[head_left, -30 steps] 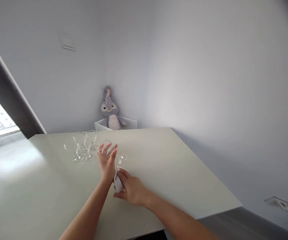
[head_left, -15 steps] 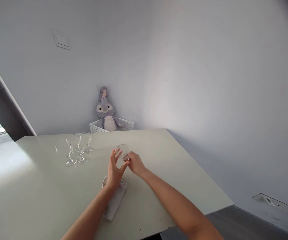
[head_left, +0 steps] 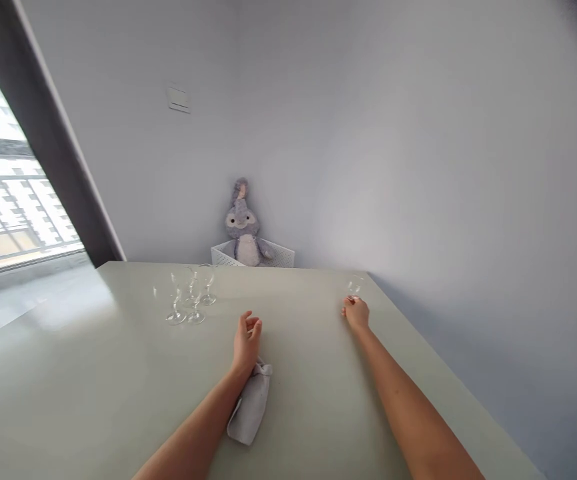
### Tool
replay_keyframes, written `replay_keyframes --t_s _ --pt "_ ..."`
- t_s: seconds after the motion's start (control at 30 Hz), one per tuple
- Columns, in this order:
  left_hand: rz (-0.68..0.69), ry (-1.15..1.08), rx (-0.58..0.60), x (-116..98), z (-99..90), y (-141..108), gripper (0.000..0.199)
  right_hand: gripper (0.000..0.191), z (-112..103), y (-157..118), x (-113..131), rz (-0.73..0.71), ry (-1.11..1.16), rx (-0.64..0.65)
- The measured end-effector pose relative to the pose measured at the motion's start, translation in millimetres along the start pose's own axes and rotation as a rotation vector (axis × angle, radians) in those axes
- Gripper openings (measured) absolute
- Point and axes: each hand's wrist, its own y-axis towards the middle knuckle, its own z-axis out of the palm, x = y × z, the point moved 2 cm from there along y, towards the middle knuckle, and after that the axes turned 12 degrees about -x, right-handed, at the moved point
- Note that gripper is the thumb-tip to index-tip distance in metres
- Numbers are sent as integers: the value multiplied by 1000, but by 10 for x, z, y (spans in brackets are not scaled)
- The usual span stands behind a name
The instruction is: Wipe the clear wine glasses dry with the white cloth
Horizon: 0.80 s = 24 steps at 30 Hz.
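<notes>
We look across a broad, smooth, pale grey-green tabletop [head_left: 313, 407], its far left end washed with daylight, set into a corner of plain lilac-grey walls [head_left: 443, 167]. At our left, a slanting dark brown frame [head_left: 43, 120] borders a bright opening with a metal railing [head_left: 8, 178] outside it. A flat white square switch plate [head_left: 179, 99] sits on the back wall; below it to the right, a grey plush toy with a pale belly [head_left: 247, 250] leans in a white perforated basket [head_left: 281, 257] beyond the table's far edge. Near that edge, toward the right, our right hand [head_left: 357, 313] pinches the lower part of a clear drinking glass [head_left: 355, 285]. Our left hand [head_left: 248, 341] is loosely curled, half open, just above a folded light-grey cloth [head_left: 251, 415]. Farther left stands a cluster of clear stemmed glasses [head_left: 196, 317], upright.
</notes>
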Motion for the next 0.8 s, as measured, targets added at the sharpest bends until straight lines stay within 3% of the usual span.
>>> replay_keyframes --t_s 0.3,0.43,0.57,0.67,0.73,0.8 --pt "-84 -173 -85 68 -14 -14 32 36 -53 -16 -151 29 54 11" --pt "-126 -290 -249 82 -79 63 27 47 -242 -157 -221 73 82 -19" --pt "-133 -281 -518 58 -334 250 24 42 -377 -387 -139 81 120 -12" --pt "-136 -207 -727 46 -573 398 28 27 -335 -755 119 21 154 107" --pt "-136 -152 -806 52 -691 474 31 19 -276 -1133 387 -59 177 251" --pt "-134 -108 -832 75 -763 529 34 17 -228 -1595 700 -253 185 508"
